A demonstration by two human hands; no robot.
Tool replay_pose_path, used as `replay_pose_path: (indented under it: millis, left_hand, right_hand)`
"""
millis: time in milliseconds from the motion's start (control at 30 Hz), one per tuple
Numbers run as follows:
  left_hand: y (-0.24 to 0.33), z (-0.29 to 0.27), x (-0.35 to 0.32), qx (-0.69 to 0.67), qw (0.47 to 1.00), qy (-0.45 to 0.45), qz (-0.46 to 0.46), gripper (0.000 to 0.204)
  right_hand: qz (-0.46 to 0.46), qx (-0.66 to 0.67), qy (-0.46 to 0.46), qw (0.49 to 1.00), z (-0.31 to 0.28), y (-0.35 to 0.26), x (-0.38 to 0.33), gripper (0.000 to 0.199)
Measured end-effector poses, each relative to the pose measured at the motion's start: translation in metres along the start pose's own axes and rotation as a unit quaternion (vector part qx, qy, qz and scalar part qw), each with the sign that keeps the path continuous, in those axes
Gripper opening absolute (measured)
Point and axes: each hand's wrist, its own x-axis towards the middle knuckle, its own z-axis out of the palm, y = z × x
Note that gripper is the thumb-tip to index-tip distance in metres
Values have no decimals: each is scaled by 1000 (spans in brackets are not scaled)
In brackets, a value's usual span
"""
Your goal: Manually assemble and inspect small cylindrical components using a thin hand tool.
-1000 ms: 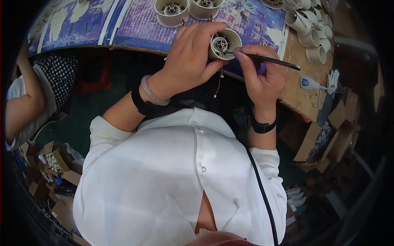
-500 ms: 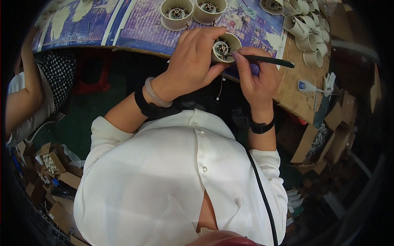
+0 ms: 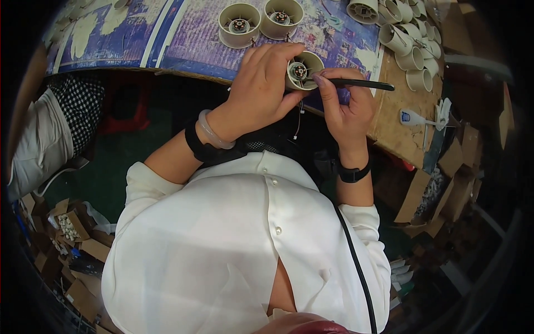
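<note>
Table under a worn blue-and-purple printed sheet, bare brown board at right, green floor below, open cardboard boxes lower left and right. Left hand curled around a cream round housing above the table edge, right hand pinching a thin black tool, tip at the housing's hub, contact too small to make out. Two like housings on the sheet, cream cups cut off at top right, small white-and-blue tube on the board.

Wooden workbench with blue patterned mat, cream round housings, white glue bottle.
</note>
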Motion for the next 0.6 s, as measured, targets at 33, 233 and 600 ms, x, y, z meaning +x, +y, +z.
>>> replay_pose_path:
  millis: [33, 233, 600]
  left_hand:
    - [0, 1, 0, -1, 1000, -2, 1, 71]
    - [1, 3, 0, 5, 1000, -1, 3, 72]
    - [0, 1, 2, 15, 1000, 0, 13, 75]
  right_hand:
    - [10, -7, -4, 1000, 0, -3, 0, 10]
    - [66, 34, 17, 997, 1, -2, -4, 10]
    - [6, -12, 6, 1000, -6, -3, 3, 6]
